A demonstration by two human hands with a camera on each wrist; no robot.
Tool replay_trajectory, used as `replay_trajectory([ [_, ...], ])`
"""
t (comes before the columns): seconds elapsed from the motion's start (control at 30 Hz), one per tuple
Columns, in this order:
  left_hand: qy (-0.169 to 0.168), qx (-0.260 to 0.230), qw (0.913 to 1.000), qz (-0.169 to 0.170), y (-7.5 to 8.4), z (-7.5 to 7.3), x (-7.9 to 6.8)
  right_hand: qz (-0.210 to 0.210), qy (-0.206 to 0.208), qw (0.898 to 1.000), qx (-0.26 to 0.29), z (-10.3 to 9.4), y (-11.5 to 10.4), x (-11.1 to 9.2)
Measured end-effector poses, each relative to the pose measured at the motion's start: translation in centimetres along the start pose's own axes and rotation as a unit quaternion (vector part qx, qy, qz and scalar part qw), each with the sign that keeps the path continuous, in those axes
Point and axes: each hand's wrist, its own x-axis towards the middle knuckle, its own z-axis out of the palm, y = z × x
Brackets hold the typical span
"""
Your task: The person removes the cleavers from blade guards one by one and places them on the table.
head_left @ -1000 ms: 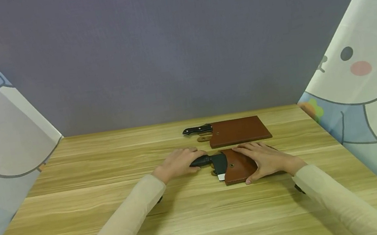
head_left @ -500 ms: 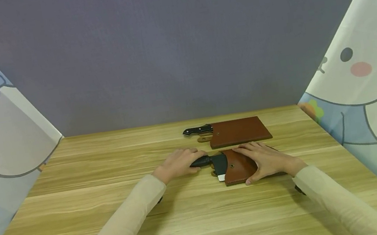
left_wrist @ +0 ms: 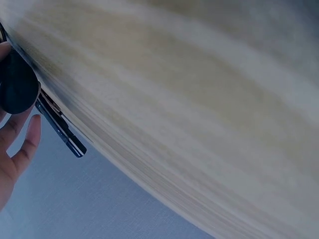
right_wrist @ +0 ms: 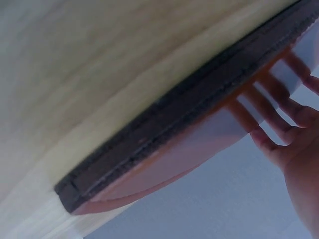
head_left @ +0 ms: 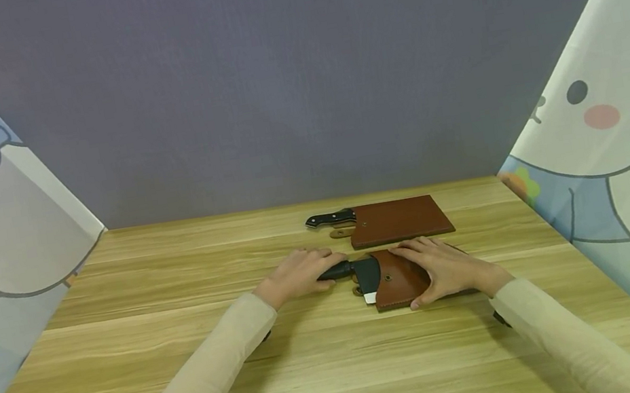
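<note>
In the head view a cleaver (head_left: 368, 276) lies on the table with most of its blade inside a brown leather sheath (head_left: 393, 290). A dark strip of blade and a bit of bright edge show at the sheath's mouth. My left hand (head_left: 302, 272) grips the black handle (head_left: 336, 271). Spread over the sheath is my right hand (head_left: 446, 265), its fingertips on the far part and its thumb by the near edge. In the right wrist view, the right hand's fingertips touch the glossy leather (right_wrist: 199, 144). The left wrist view shows the rounded handle end (left_wrist: 19, 82) in the fingers.
Just behind lies a second knife with a black riveted handle (head_left: 327, 218), in a larger brown sheath (head_left: 399, 219) with a strap tab (head_left: 342, 233). A grey wall (head_left: 284, 78) closes off the back of the wooden table (head_left: 177, 266). Cartoon-printed cloths hang at both sides.
</note>
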Motion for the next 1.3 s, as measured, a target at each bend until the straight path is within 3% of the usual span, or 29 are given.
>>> replay_trajectory([
  [0.43, 0.043, 0.030, 0.9985, 0.018, -0.3, 0.0, -0.3, -0.007, 0.020, 1.000, 0.002, -0.5, -0.2, -0.4],
  [0.83, 0.051, -0.001, 0.9987, 0.010, -0.4, -0.2, -0.3, -0.025, 0.031, 0.999, -0.018, -1.0, -0.3, -0.4],
  [1.07, 0.087, -0.005, 0.9957, 0.032, -0.6, -0.1, -0.3, -0.028, 0.033, 0.999, -0.028, -1.6, -0.6, -0.5],
  [1.3, 0.106, -0.016, 0.9937, 0.032, -0.7, -0.1, -0.3, -0.028, 0.035, 0.998, -0.038, -1.8, -0.6, -0.4],
])
